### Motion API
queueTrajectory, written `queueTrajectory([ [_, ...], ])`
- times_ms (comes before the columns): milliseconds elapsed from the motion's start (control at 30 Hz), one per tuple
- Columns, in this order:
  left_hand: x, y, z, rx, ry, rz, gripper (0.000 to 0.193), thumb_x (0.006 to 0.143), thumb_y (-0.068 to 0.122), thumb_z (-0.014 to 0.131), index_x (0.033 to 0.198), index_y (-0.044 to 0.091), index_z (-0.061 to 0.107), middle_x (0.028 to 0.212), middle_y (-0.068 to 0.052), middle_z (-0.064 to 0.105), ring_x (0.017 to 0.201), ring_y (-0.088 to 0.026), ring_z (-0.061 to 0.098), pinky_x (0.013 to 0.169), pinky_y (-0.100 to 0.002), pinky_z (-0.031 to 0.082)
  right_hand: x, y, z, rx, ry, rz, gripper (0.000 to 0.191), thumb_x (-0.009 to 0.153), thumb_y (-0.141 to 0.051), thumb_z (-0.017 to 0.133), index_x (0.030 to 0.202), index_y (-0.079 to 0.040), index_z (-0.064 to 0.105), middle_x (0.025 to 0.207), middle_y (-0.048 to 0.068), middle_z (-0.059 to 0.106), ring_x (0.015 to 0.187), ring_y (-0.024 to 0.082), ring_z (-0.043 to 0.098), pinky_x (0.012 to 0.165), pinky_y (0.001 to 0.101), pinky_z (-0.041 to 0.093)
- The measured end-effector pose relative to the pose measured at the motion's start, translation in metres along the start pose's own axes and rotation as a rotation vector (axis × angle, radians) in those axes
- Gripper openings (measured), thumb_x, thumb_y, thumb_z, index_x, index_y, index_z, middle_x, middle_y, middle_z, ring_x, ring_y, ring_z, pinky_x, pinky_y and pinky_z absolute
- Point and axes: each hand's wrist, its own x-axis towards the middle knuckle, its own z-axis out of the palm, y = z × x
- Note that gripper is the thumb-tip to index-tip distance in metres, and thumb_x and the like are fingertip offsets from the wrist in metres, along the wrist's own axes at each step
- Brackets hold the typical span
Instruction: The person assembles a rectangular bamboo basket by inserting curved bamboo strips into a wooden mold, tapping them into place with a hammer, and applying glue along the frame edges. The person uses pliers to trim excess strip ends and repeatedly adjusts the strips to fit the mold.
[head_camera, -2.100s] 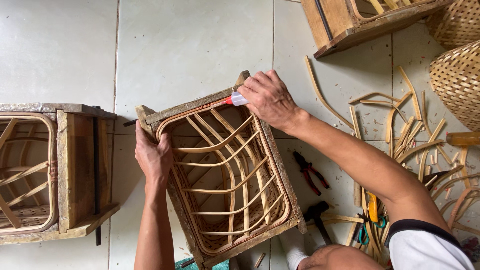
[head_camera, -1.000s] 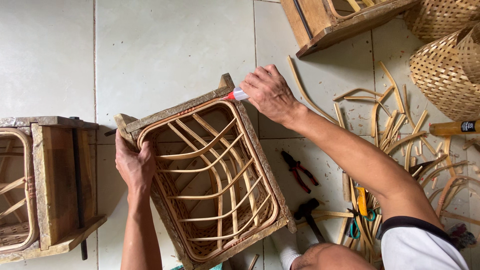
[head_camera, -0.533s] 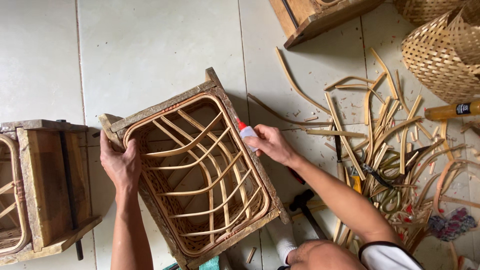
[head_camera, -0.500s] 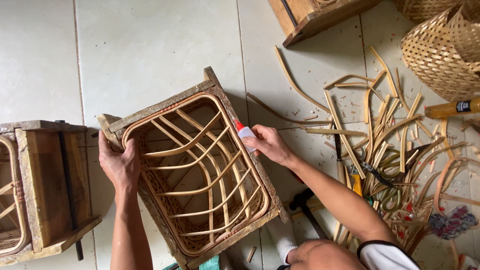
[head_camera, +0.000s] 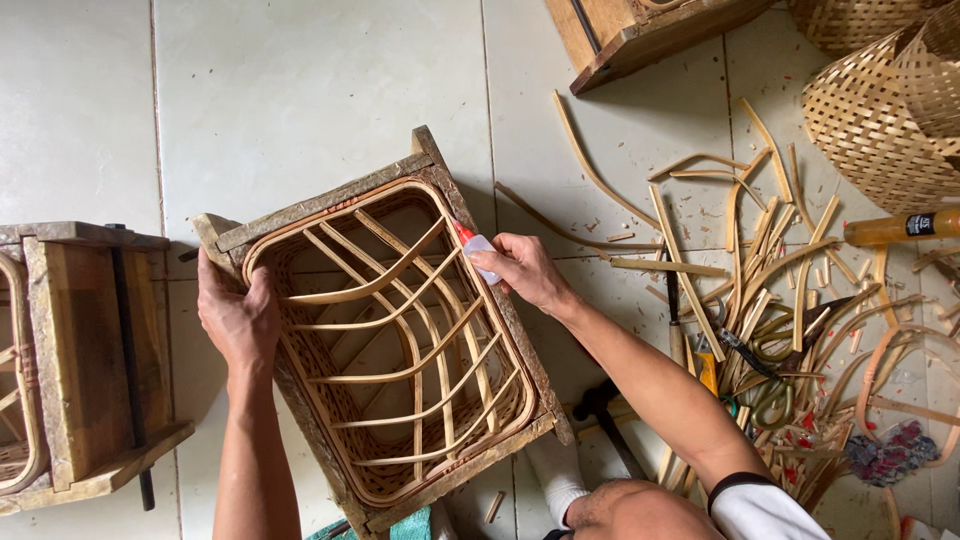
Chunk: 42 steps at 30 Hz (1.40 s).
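Gluing step: right hand grips small glue bottle, red nozzle on right rim of wooden rattan frame, frame centre. Left hand clamps the left rim. Next move calls for steady nozzle contact along the seam.

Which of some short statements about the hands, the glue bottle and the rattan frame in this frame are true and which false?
1. The right hand holds a small red-tipped glue bottle against the rim of the square wooden frame with curved rattan strips. True.
2. The left hand rests flat on the tiled floor. False: it grips the frame's left edge.
3. Loose rattan strips lie scattered on the floor to the right of the frame. True.
4. The woven bamboo basket sits inside the frame. False: it stands apart at the top right.
5. Both hands hold the bottle. False: only the right one does.
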Motion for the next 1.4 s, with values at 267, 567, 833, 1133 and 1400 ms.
queueTrajectory([
  [267, -0.001, 0.01, -0.001, 0.012, 0.004, -0.04, 0.065, 0.09, 0.002, 0.06, 0.154, 0.005, 0.048, 0.107, -0.013, 0.077, 0.087, -0.022, 0.075, 0.083, -0.04, 0.062, -0.015, -0.003, 0.002, -0.004, 0.01, -0.059, 0.053, 0.087, -0.055, 0.068, 0.089, -0.001, 0.07, 0.068, 0.006, 0.067, 0.051, 0.006, 0.06, 0.04, 0.0205, 0.048],
  [567, 0.005, 0.0, 0.002, 0.088, -0.016, -0.116, 0.073, 0.089, 0.003, 0.06, 0.158, 0.006, 0.04, 0.098, -0.013, 0.075, 0.077, -0.023, 0.073, 0.075, -0.042, 0.065, 0.019, -0.013, 0.004, -0.027, 0.027, -0.036, 0.058, 0.084, -0.058, 0.07, 0.084, 0.0, 0.07, 0.063, 0.008, 0.067, 0.046, 0.009, 0.059, 0.037, 0.0223, 0.048],
  [833, 0.003, -0.008, 0.003, 0.065, 0.007, 0.032, 0.067, 0.093, 0.0, 0.063, 0.157, 0.002, 0.045, 0.108, -0.014, 0.076, 0.088, -0.023, 0.075, 0.081, -0.043, 0.064, -0.007, -0.011, 0.001, 0.035, 0.0, -0.061, 0.055, 0.084, -0.058, 0.068, 0.089, -0.003, 0.07, 0.069, 0.004, 0.068, 0.055, 0.006, 0.065, 0.043, 0.0198, 0.053],
  [1133, 0.004, -0.002, 0.001, 0.076, -0.027, -0.077, 0.059, 0.094, 0.002, 0.061, 0.151, 0.002, 0.047, 0.104, -0.014, 0.075, 0.082, -0.023, 0.074, 0.077, -0.042, 0.065, -0.005, -0.001, 0.001, 0.001, 0.027, -0.008, 0.056, 0.084, -0.057, 0.069, 0.083, -0.001, 0.069, 0.064, 0.004, 0.065, 0.05, 0.007, 0.061, 0.04, 0.021, 0.049],
  [1400, 0.003, -0.008, 0.004, 0.05, 0.003, -0.024, 0.064, 0.093, -0.002, 0.063, 0.155, 0.0, 0.045, 0.106, -0.013, 0.076, 0.085, -0.022, 0.074, 0.079, -0.041, 0.064, -0.076, 0.007, 0.002, 0.043, -0.004, 0.007, 0.054, 0.089, -0.055, 0.068, 0.09, -0.002, 0.07, 0.071, 0.006, 0.068, 0.056, 0.006, 0.062, 0.044, 0.0206, 0.049],
])
